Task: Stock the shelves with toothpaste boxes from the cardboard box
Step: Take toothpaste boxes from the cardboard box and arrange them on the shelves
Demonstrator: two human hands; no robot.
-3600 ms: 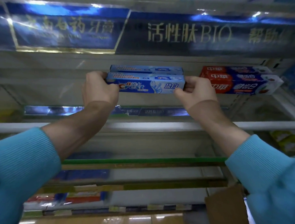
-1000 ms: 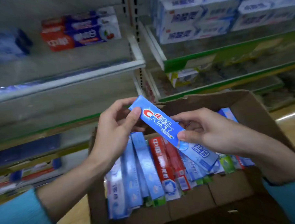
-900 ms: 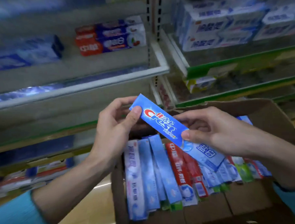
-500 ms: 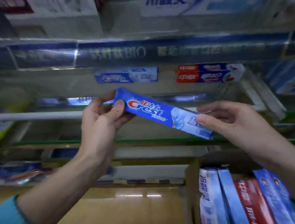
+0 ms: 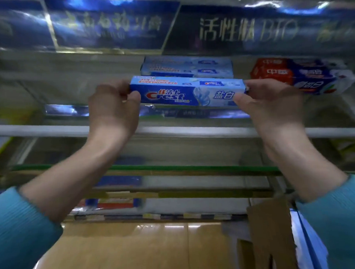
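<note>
The left hand (image 5: 113, 108) and the right hand (image 5: 269, 101) held one Crest box (image 5: 188, 92) level by its two short ends, fingers curled round each end. The box was over the shelf (image 5: 192, 131), near its front edge, just before a blue stack (image 5: 187, 66); whether it touched the shelf could not be told. It seemed light and stiff, but thin card may dent, so the ends were a good hold. A red stack (image 5: 298, 76) lay toward the right edge.
</note>
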